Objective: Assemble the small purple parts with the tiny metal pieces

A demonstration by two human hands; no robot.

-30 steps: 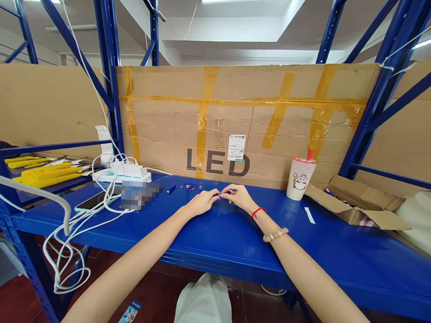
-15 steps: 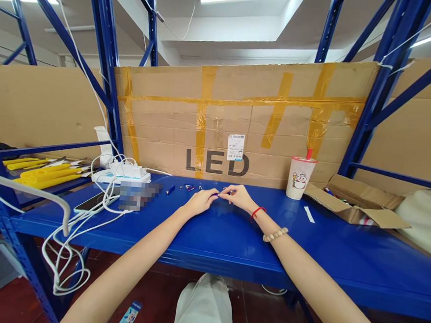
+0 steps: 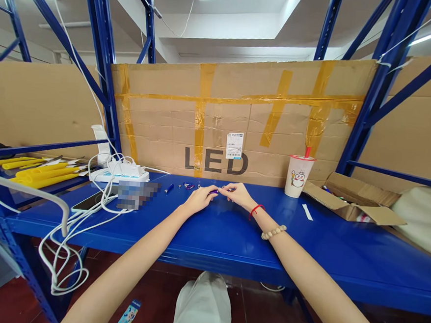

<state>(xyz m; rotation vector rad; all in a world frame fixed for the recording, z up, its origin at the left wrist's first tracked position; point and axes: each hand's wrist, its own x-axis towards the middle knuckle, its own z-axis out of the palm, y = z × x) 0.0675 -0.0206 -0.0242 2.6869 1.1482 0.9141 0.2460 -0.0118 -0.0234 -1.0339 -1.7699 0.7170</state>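
Observation:
My left hand (image 3: 200,198) and my right hand (image 3: 238,194) meet over the middle of the blue shelf top (image 3: 232,236). Both pinch a small purple and blue part (image 3: 214,192) between their fingertips; what it is I cannot make out. My right wrist wears a red cord and a bead bracelet. Several more small parts (image 3: 188,185) and a short blue piece (image 3: 169,188) lie on the shelf just left of and behind my hands.
A white power strip with chargers (image 3: 120,172) and trailing white cables sits at the left, beside a phone (image 3: 90,201). Yellow-handled tools (image 3: 41,171) lie further left. A drink cup (image 3: 297,176) and an open cardboard box (image 3: 356,201) stand at the right. A taped cardboard wall marked LED backs the shelf.
Both hands stay pinched on the small part in the same spot. The view has shifted slightly; nothing else has moved.

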